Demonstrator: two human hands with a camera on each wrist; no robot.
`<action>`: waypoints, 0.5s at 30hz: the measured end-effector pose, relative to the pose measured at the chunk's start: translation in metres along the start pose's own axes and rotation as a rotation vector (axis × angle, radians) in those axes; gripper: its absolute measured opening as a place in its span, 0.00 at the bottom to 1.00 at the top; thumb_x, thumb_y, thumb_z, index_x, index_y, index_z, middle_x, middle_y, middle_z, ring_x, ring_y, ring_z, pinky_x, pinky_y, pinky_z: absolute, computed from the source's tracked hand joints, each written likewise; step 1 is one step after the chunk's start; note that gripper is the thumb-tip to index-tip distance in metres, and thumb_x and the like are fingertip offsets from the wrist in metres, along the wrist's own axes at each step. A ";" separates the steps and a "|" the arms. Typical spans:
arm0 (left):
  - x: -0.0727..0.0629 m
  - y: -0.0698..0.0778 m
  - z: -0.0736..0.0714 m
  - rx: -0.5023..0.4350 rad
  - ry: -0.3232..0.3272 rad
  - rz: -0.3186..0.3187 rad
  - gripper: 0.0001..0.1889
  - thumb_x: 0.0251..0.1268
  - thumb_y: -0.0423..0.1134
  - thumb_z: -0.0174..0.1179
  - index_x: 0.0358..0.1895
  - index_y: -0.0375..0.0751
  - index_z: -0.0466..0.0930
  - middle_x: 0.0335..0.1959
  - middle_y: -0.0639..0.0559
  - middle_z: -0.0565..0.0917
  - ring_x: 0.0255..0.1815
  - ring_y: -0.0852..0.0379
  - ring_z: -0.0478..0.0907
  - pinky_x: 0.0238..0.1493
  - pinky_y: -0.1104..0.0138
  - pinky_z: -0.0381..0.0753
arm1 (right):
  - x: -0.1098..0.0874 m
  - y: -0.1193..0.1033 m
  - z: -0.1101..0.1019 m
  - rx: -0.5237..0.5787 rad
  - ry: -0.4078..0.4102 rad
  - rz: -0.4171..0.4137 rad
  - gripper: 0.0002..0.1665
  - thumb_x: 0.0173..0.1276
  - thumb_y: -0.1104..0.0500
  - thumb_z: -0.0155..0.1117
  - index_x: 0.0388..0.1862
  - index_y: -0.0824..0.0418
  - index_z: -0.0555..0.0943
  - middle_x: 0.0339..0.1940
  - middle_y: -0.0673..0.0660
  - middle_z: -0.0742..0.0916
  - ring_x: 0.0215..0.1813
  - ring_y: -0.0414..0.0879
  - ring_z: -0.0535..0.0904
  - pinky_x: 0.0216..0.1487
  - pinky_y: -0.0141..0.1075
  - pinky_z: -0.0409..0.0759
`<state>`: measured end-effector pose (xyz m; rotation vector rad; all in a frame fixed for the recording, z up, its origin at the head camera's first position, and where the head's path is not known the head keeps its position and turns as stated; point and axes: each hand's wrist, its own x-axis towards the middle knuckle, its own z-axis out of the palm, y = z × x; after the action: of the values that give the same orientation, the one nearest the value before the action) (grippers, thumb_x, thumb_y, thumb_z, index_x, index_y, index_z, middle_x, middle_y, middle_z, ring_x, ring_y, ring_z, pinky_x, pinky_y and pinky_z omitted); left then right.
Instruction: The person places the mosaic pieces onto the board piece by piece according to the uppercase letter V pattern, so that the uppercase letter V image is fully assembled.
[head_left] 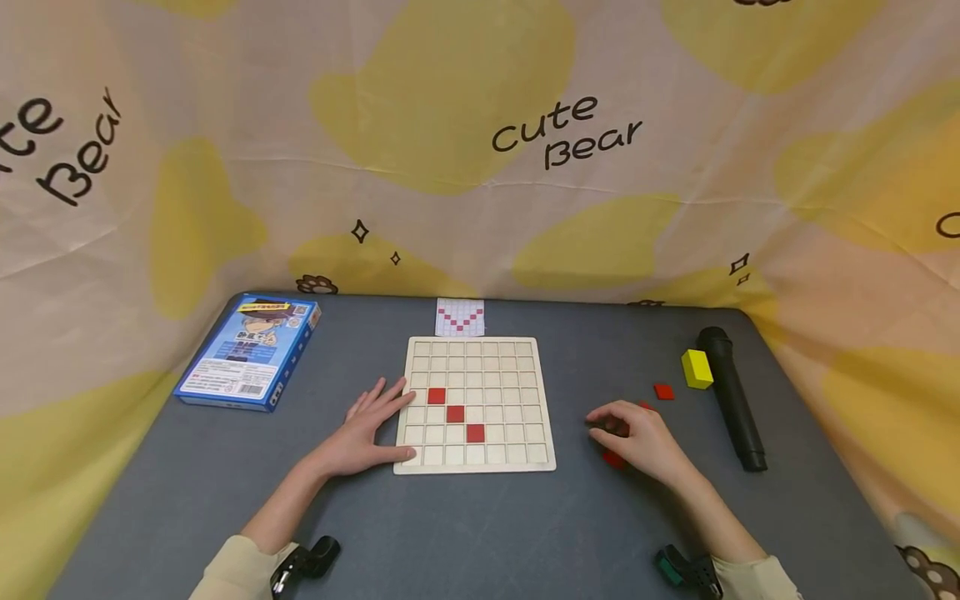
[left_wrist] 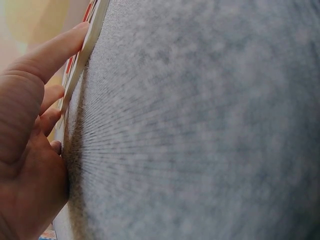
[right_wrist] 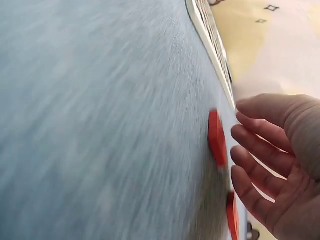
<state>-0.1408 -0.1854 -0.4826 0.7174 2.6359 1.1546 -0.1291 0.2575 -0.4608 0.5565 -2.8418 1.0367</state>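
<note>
A pale gridded board [head_left: 480, 468] lies on the grey table, with three red square tiles in its cells: one tile [head_left: 437, 396] at upper left, another [head_left: 455, 414] and a third [head_left: 476, 433] stepping down to the right. My left hand [head_left: 362, 433] rests at the board's left edge, fingers spread, thumb and fingertips touching the rim. To the right of the board, my right hand [head_left: 636, 437] hovers low over loose red tiles, its fingers loosely bent with nothing between them. One red tile [right_wrist: 217, 139] shows just beside the fingers in the right wrist view, and another tile [right_wrist: 233, 216] lies nearby.
A small pattern card [head_left: 461, 317] lies behind the board. On the left is a blue box [head_left: 251, 354]. To the right stand a yellow block [head_left: 697, 369] and a black microphone [head_left: 733, 400], with a loose red tile [head_left: 663, 392] near them. A printed cloth [head_left: 450, 167] hangs behind the table.
</note>
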 end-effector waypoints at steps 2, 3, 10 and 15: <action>0.000 0.000 -0.001 0.000 0.002 -0.001 0.45 0.57 0.54 0.69 0.74 0.39 0.61 0.78 0.40 0.51 0.77 0.33 0.36 0.68 0.37 0.33 | -0.008 0.003 -0.005 -0.017 -0.016 0.003 0.12 0.57 0.59 0.76 0.41 0.53 0.87 0.35 0.44 0.84 0.35 0.41 0.76 0.35 0.34 0.77; 0.000 0.000 -0.001 0.003 0.004 0.000 0.45 0.57 0.53 0.70 0.74 0.39 0.61 0.78 0.40 0.52 0.77 0.33 0.36 0.68 0.37 0.33 | -0.011 0.005 -0.007 -0.026 -0.023 0.008 0.12 0.57 0.58 0.76 0.41 0.52 0.87 0.35 0.44 0.84 0.35 0.40 0.75 0.35 0.34 0.77; 0.000 0.000 -0.001 0.006 -0.007 -0.010 0.46 0.56 0.54 0.70 0.75 0.41 0.60 0.78 0.42 0.51 0.78 0.35 0.36 0.69 0.38 0.33 | -0.027 0.010 -0.015 -0.054 -0.079 0.003 0.17 0.54 0.54 0.79 0.42 0.52 0.85 0.32 0.42 0.80 0.33 0.38 0.73 0.34 0.31 0.74; 0.000 0.000 -0.001 0.004 -0.019 -0.033 0.46 0.55 0.54 0.70 0.75 0.42 0.60 0.79 0.44 0.51 0.78 0.38 0.35 0.70 0.39 0.33 | -0.025 0.010 -0.012 -0.026 -0.112 -0.023 0.19 0.54 0.59 0.79 0.45 0.54 0.84 0.32 0.42 0.79 0.32 0.37 0.73 0.33 0.31 0.74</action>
<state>-0.1407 -0.1857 -0.4819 0.6799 2.6255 1.1280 -0.1100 0.2804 -0.4623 0.6639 -2.9323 0.9940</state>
